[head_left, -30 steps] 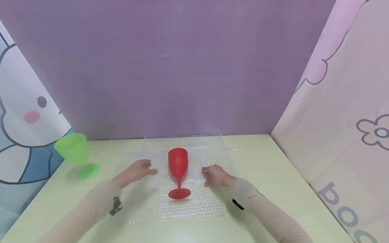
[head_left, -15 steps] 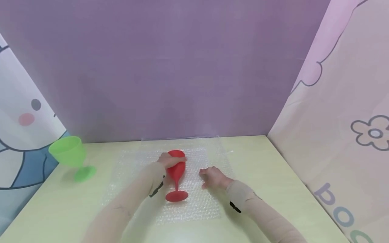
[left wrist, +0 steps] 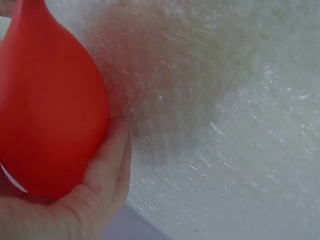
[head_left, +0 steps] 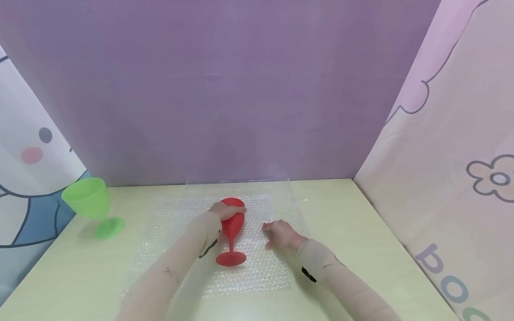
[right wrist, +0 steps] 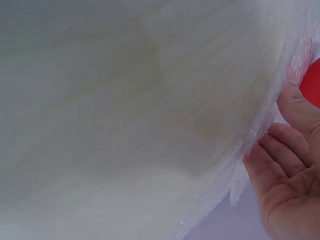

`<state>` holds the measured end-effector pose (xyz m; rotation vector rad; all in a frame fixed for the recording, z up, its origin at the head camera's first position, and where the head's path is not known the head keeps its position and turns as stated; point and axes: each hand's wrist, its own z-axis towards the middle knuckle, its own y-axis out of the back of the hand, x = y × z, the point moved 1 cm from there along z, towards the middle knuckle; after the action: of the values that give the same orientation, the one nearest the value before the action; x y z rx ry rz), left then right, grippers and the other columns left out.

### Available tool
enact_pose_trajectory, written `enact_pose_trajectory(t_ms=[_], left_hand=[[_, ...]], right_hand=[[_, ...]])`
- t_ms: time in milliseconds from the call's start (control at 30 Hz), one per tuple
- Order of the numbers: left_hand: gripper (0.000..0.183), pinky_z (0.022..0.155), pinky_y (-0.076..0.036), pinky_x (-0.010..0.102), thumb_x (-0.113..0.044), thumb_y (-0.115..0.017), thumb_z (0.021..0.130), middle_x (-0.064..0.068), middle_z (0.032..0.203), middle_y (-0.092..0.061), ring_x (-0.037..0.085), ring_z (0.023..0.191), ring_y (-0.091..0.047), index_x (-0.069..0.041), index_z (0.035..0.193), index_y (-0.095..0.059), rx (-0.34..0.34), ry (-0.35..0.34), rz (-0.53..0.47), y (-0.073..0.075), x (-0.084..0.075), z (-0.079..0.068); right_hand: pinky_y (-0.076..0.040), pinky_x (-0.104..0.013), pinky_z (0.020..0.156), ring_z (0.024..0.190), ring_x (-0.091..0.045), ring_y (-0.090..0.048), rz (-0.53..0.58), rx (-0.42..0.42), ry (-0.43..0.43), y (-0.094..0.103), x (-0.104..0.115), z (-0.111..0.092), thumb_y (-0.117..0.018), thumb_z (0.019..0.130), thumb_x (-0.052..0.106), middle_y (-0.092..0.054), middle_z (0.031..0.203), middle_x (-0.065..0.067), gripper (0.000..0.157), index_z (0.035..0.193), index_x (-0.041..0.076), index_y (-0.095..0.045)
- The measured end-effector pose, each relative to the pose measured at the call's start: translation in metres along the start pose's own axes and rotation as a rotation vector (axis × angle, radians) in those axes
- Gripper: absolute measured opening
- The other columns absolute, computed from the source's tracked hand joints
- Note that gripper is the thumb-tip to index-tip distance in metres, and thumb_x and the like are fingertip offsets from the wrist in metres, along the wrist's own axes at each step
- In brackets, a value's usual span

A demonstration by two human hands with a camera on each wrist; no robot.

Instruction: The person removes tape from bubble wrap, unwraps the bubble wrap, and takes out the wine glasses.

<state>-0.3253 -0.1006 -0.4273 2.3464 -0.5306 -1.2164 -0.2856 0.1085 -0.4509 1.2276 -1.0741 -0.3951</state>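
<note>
A red plastic goblet (head_left: pixel 230 238) lies on its side on a sheet of bubble wrap (head_left: pixel 257 272), its foot toward me and its mouth toward the back wall. My left hand (head_left: pixel 222 211) grips its bowl from the left, thumb across the top. Up close in the left wrist view, the fingers (left wrist: pixel 107 167) curve along the side of the red bowl (left wrist: pixel 50 110). To the right of the goblet, my right hand (head_left: pixel 281 234) rests over the bubble wrap with loosely bent fingers. In the right wrist view those fingers (right wrist: pixel 282 150) hold nothing and stay apart from the goblet.
A light green goblet (head_left: pixel 88 198) stands upright at the left of the pale table (head_left: pixel 345 223). A purple wall (head_left: pixel 257 89) closes off the back, with printed cloth panels on the left and right (head_left: pixel 441 178).
My left hand has moved right from beside the goblet and taken hold of its bowl. The right hand stays nearly in place, and the goblet still lies on the bubble wrap.
</note>
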Motion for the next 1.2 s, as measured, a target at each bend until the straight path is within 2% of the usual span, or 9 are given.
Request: enact_pose_trajectory(t_ms=[300, 500, 733, 933, 1067, 1200], left_hand=[[0.087, 0.061, -0.054, 0.036, -0.054, -0.076, 0.061, 0.010, 0.112, -0.052, 0.030, 0.099, -0.049, -0.012, 0.127, -0.038, -0.029, 0.035, 0.028, -0.001, -0.006, -0.015], [0.085, 0.065, -0.053, 0.038, -0.055, -0.075, 0.061, 0.010, 0.111, -0.053, 0.030, 0.099, -0.049, -0.013, 0.127, -0.041, -0.022, 0.041, 0.033, -0.002, -0.002, -0.008], [0.077, 0.067, -0.052, 0.033, -0.056, -0.065, 0.070, 0.012, 0.110, -0.054, 0.028, 0.098, -0.052, -0.007, 0.125, -0.042, -0.010, -0.048, 0.093, 0.007, 0.001, 0.001], [0.080, 0.064, -0.051, 0.033, -0.057, -0.066, 0.068, 0.012, 0.111, -0.053, 0.029, 0.099, -0.050, -0.008, 0.126, -0.041, 0.030, -0.066, 0.070, 0.007, 0.008, 0.003], [0.079, 0.063, -0.051, 0.030, -0.056, -0.068, 0.067, 0.012, 0.109, -0.054, 0.028, 0.097, -0.051, -0.006, 0.123, -0.042, 0.048, -0.133, 0.079, 0.011, 0.008, -0.005], [0.074, 0.068, -0.053, 0.031, -0.054, -0.067, 0.069, 0.011, 0.110, -0.055, 0.027, 0.099, -0.052, -0.006, 0.120, -0.043, 0.075, -0.212, 0.069, 0.024, 0.002, -0.021]], right_hand=[[-0.036, -0.042, 0.106, 0.122, -0.035, -0.047, 0.003, -0.004, -0.010, -0.004, -0.003, -0.002, -0.078, 0.067, 0.012, -0.052, 0.129, -0.020, 0.056, 0.118, -0.001, -0.060], [-0.036, -0.041, 0.106, 0.123, -0.033, -0.047, -0.001, -0.007, -0.011, -0.006, -0.003, -0.005, -0.078, 0.068, 0.013, -0.051, 0.130, -0.019, 0.057, 0.120, 0.000, -0.058], [-0.035, -0.040, 0.107, 0.124, -0.033, -0.046, 0.002, -0.001, -0.004, -0.003, 0.001, -0.001, -0.077, 0.070, 0.013, -0.050, 0.131, -0.018, 0.057, 0.121, -0.001, -0.057], [-0.035, -0.039, 0.107, 0.125, -0.032, -0.045, 0.000, 0.021, -0.045, -0.005, 0.000, -0.001, -0.077, 0.069, 0.012, -0.050, 0.132, -0.016, 0.058, 0.122, 0.001, -0.057], [-0.035, -0.040, 0.107, 0.125, -0.032, -0.045, -0.003, 0.033, -0.047, -0.006, -0.002, -0.003, -0.077, 0.068, 0.013, -0.049, 0.133, -0.017, 0.058, 0.121, 0.001, -0.057], [-0.035, -0.039, 0.107, 0.125, -0.032, -0.045, -0.014, 0.027, -0.040, -0.005, -0.003, -0.004, -0.077, 0.069, 0.013, -0.048, 0.134, -0.016, 0.058, 0.122, 0.002, -0.057]])
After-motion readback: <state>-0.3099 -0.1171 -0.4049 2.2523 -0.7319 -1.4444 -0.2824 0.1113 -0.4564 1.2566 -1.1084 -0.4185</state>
